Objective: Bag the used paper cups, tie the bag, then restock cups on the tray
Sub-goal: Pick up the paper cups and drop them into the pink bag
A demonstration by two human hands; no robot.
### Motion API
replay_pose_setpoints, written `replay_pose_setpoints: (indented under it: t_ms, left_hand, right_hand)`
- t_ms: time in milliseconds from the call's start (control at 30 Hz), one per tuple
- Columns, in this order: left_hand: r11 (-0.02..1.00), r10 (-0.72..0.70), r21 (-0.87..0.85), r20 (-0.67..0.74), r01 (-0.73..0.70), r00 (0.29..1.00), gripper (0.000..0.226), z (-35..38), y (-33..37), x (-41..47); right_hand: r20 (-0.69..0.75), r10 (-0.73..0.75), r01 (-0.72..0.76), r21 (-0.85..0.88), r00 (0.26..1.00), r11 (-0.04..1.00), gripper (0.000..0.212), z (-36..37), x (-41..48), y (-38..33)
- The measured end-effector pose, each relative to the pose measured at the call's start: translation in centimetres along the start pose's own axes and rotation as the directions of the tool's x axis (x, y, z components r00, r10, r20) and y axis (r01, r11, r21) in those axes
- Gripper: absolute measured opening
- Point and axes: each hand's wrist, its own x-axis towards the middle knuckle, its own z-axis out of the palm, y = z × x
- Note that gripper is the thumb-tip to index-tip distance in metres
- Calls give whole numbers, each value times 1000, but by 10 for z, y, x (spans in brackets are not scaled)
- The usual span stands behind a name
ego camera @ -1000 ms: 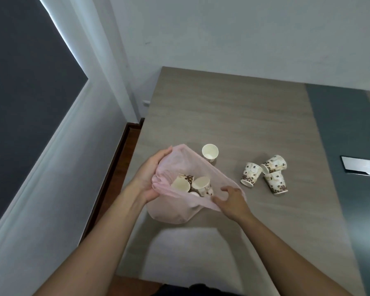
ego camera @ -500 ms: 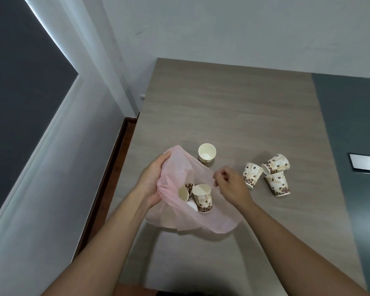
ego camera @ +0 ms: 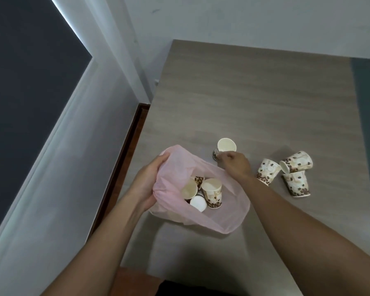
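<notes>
You are holding the pink bag (ego camera: 222,214) open, left hand (ego camera: 147,184) clamped on its rim; several cups are lying inside. Your right hand (ego camera: 233,164) is closing around the upright cup (ego camera: 225,146) just beyond the bag. Three cups (ego camera: 291,174) are waiting right of the bag. Tying and restocking are not yet done.

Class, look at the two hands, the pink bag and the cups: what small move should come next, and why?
Probably the right hand should close on the upright cup it touches and lift it into the pink bag, whose mouth the left hand holds open. Three cups remain beside it on the table.
</notes>
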Motion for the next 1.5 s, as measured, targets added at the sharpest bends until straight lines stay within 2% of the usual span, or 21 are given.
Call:
replay_pose_setpoints:
  t_ms: [133,200,267,400,567,667,767,900,967,1033,1100,1200,1333,1433,1500]
  left_hand:
    - [999,47,10,-16,-47,999,50,1,4,3]
    - [999,47,-13,-17,-47,999,53,7,5,5]
    - [999,48,-24,-18,-49,999,55,19,6,6]
    - [999,38,-26,8,-37,999,56,52,8,6]
    - [995,-90,-40,131,96,987,61,93,5,-6]
    - [994,-108,-2,160,109,981,62,104,1,0]
    - [994,-104,-17,176,109,979,60,113,-2,7]
    - [992,-103,-46,217,115,971,53,121,0,9]
    - [991,-102,-59,218,118,970,56,122,-1,12]
    - [991,-99,-70,211,116,972,57,122,-3,17]
    - [989,-108,-74,203,125,973,57,124,-4,18]
    - [987,-126,-71,188,142,974,57,122,-5,22]
    - [990,-115,-58,184,127,976,56,119,-3,19]
    - [993,-95,-57,189,107,977,53,115,1,16]
    - [993,-79,-74,170,93,982,55,112,3,17]
  right_hand:
    - [-191,17,43,304,982,952,46,-19,-20,0]
    - [-186,74,29,499,980,866,48,-35,-34,-7]
    - [-133,69,19,569,989,822,44,-47,-53,-13]
    - [54,-41,9,500,998,866,43,-41,-88,-14]
    - [319,-138,-7,415,938,910,34,-3,-114,-12]
    - [404,-178,52,305,897,951,26,11,-121,-11]
    - [343,-196,82,318,919,944,24,4,-117,-4]
    - [33,-200,177,343,979,923,29,-36,-97,16]
    - [-140,-131,171,328,981,929,34,-59,-80,28]
    - [-239,-43,112,282,970,953,30,-80,-58,44]
    - [-250,34,23,221,968,975,28,-95,-35,63]
    - [-173,108,-94,84,979,992,54,-106,-8,94]
    - [-73,41,-46,-80,996,996,75,-102,4,127]
    - [-70,60,-67,-96,996,993,69,-89,2,138]
    - [-87,92,-98,-71,992,993,48,-80,0,140]
